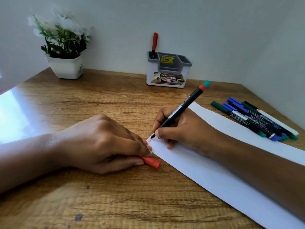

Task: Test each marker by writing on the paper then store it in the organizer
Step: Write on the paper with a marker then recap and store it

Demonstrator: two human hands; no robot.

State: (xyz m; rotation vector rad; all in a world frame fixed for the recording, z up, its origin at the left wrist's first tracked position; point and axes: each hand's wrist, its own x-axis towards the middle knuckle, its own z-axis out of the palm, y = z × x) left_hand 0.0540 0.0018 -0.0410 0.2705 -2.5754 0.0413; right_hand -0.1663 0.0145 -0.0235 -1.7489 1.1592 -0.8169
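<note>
A wooden table point(115, 103) fills a corner between pale walls point(214, 30). The right hand point(178, 128) pinches a black marker point(183, 108) low on its barrel, fingers curled round it. Below the grip the tip touches the paper strip point(214, 172) at its corner. Above the grip the barrel slants up and away to the right (teal end highest). Just left of the grip, the left hand point(105, 142) pins that corner and holds a red cap point(152, 162). Beyond the grip stands the organizer point(166, 70), and spare markers point(254, 119) lie to the right.

Uncapped black marker point(179, 111) slants, tip on the white paper point(214, 176); red-capped marker point(154, 42) stands in the organizer point(150, 71).
</note>
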